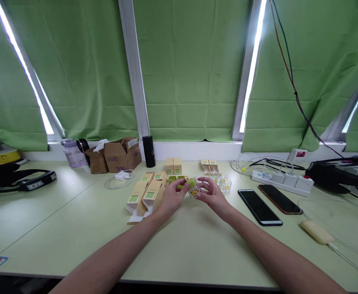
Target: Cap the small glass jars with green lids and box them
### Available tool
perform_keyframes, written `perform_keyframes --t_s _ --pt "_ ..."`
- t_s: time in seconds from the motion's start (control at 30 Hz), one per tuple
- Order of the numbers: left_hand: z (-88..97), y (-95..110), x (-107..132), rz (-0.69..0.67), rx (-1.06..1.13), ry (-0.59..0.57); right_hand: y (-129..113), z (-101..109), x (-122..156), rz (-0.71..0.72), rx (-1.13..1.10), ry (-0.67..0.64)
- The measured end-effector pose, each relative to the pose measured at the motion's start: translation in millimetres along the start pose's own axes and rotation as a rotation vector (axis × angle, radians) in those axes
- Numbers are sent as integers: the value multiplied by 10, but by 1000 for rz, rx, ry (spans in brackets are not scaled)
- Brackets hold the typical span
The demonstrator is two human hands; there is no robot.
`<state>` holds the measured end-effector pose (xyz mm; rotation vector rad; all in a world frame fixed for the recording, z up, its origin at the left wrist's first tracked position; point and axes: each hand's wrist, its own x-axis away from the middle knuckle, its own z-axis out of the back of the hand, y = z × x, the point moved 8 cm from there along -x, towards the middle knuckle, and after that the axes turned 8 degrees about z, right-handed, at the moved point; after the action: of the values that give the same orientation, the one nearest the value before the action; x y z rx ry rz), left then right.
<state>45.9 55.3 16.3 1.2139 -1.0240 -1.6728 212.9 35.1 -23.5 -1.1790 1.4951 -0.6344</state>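
Observation:
My left hand [172, 198] pinches a small green item [191, 183] above the pale green table [74, 220]. Close beside it, my right hand [211, 193] grips a small clear packet with a yellow smiley mark [194, 192]. The two hands almost meet at the middle of the table. Just left of my left hand lie several tan cartons with green labels [145, 196]. More small clear pieces with yellow marks [223, 182] rest just behind my right hand.
Two phones [260, 206] lie to the right, with a power strip [281, 179] and cables behind them. Two upright tan boxes [173, 165], a black cylinder [148, 151], brown cardboard boxes [117, 155] and a purple bottle [72, 153] stand along the windowsill. A pale yellow object [316, 232] lies at the far right.

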Motion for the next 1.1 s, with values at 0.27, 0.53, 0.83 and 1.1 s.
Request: perform_keyframes --t_s 0.27,0.53,0.83,1.1 --pt "-27 -34 -11 7 -9 -17 0 -2 -3 5 -6 -1" --pt "-28 -81 -30 23 -13 -20 0 -9 1 1 -13 -8" --pt "-26 -122 -36 33 -22 -11 6 -5 -2 -4 -13 -2" --pt "-28 -96 -23 42 53 -33 -21 -23 19 -5 -17 -5"
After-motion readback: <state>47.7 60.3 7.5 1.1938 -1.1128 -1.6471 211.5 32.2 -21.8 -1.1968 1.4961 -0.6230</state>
